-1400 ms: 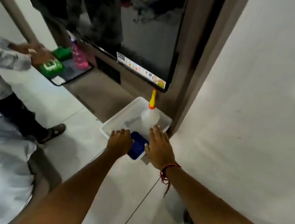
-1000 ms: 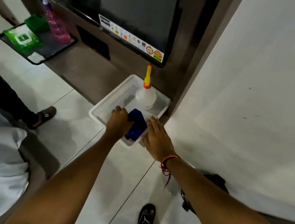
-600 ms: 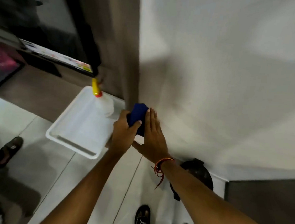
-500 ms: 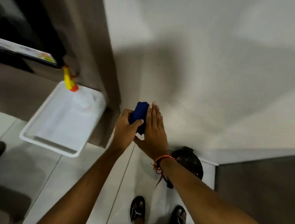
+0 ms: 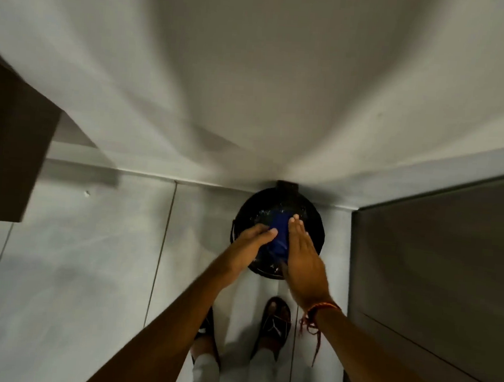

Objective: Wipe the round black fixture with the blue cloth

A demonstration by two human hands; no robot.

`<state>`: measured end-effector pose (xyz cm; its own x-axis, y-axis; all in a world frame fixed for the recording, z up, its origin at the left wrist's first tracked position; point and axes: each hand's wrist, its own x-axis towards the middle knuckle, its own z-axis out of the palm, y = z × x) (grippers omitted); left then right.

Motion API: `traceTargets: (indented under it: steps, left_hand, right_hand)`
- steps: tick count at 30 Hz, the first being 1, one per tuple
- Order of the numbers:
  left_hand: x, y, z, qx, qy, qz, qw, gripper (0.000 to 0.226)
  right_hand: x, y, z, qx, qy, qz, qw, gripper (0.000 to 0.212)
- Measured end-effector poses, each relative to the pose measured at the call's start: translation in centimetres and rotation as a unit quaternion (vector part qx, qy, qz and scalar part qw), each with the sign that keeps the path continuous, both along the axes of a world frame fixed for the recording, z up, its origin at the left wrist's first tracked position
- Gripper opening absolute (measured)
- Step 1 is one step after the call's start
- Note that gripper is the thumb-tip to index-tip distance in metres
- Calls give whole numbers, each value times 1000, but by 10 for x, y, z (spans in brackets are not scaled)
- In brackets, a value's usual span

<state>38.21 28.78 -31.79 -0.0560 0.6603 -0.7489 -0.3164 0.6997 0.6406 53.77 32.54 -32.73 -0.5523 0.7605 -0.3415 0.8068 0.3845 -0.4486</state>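
White wall (image 5: pixel 254 70) is filling the top of the view, pale tiled floor (image 5: pixel 88 268) lying below, grey panel (image 5: pixel 433 280) standing at right, brown cabinet corner (image 5: pixel 9 153) showing at left. Round black fixture (image 5: pixel 311 222) is sitting on the floor against the wall base. Both arms are reaching down onto it. Blue cloth (image 5: pixel 279 235) is lying on top of the fixture, squeezed between the hands. Left hand (image 5: pixel 251 245) is gripping the cloth's left side, fingers curled; right hand (image 5: pixel 303 255) is pressing flat against its right side, fingers straight. Sandalled feet (image 5: pixel 275 322) are standing just below the fixture. Compared with half a second ago, the cloth has come down from mid-air onto the fixture, and the white tray is no longer showing.
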Motion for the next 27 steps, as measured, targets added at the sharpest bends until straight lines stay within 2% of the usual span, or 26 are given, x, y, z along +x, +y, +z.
traceTargets:
  steps: [2,4,6,8,12,15,20,23,27]
  left_hand:
    - [9,-8,-51,6,108,-66,992,39]
    - [12,-25,-104,20,261,-106,959,55]
    - [6,-41,-140,16,370,-155,916,96]
    - [4,-50,-170,22,417,-222,881,130]
    - [10,-45,-197,52,384,-256,886,158]
    - [26,-46,-207,64,388,-206,896,156]
    - [33,-45,-216,79,387,-154,906,150]
    - [30,-49,-223,78,380,-143,911,150]
    - [27,-52,-230,81,377,-149,911,145]
  right_hand:
    - [20,18,-34,-36,-3,-92,995,78]
    - [40,42,-73,-34,0,-166,986,73]
    - [50,70,-101,-4,-9,-187,982,69]
    - [52,95,-126,23,-29,-161,986,72]
    - [32,121,-164,8,-34,-97,995,73]
    - [11,113,-183,-4,-27,-95,995,74]
    - [-3,91,-202,83,-31,-77,993,76]
    - [-7,83,-205,97,-6,9,995,79]
    - [-32,54,-212,81,27,216,973,80]
